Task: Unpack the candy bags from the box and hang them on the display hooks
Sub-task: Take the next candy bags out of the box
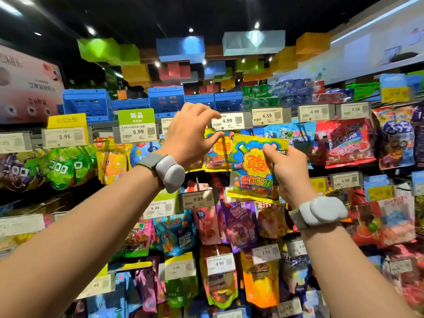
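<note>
My right hand (286, 171) grips a yellow and blue candy bag (252, 166) by its right edge, thumb across the front, holding it up in front of the display. Just left of it, bags of the same candy (218, 152) hang on a hook under the 4.99 price tag (229, 121). My left hand (192, 134) is raised at that hook, with fingers curved over the price tag and the thumb touching the top of the hanging bags. The hook itself is hidden behind my left hand and the tag. The box is out of view.
Rows of hanging candy bags fill the display on all sides, each under a price tag such as 9.99 (137, 131) and 4.59 (267, 115). Blue crates (87, 104) stand on top of the shelving. Both wrists wear grey bands.
</note>
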Tool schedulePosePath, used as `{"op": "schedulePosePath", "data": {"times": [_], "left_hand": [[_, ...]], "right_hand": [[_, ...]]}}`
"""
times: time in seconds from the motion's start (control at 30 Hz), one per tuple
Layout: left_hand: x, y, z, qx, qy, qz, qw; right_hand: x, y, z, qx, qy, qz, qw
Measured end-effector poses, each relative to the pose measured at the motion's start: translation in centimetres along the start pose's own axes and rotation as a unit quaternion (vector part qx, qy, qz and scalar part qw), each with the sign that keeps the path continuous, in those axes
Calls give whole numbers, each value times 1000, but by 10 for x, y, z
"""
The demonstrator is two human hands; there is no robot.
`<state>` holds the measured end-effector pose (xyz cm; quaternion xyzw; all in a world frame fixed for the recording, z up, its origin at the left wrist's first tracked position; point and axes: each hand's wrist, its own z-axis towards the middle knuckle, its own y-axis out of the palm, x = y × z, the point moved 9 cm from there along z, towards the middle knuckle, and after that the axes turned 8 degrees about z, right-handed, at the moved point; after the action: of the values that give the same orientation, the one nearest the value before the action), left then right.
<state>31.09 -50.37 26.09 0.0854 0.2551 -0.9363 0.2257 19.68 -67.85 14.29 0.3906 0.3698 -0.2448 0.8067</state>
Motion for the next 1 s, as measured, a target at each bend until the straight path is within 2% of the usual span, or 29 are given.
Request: {"op": "schedulePosePath", "data": {"times": [0.13, 0.27, 0.67, 0.8, 1.0], "left_hand": [[-3, 6, 9, -24, 18, 64, 997], [-8, 19, 10, -80, 7, 66, 995], [-11, 18, 16, -76, 31, 118, 990], [-15, 18, 20, -87, 46, 92, 991], [-25, 22, 29, -124, 21, 5, 992]], "right_hand": [[4, 6, 6, -21, 0, -22, 1000], [6, 11, 13, -28, -5, -26, 999], [17, 25, 30, -48, 1, -16, 999], [17, 27, 35, -41, -17, -23, 999], [20, 40, 44, -60, -36, -36, 997]]}}
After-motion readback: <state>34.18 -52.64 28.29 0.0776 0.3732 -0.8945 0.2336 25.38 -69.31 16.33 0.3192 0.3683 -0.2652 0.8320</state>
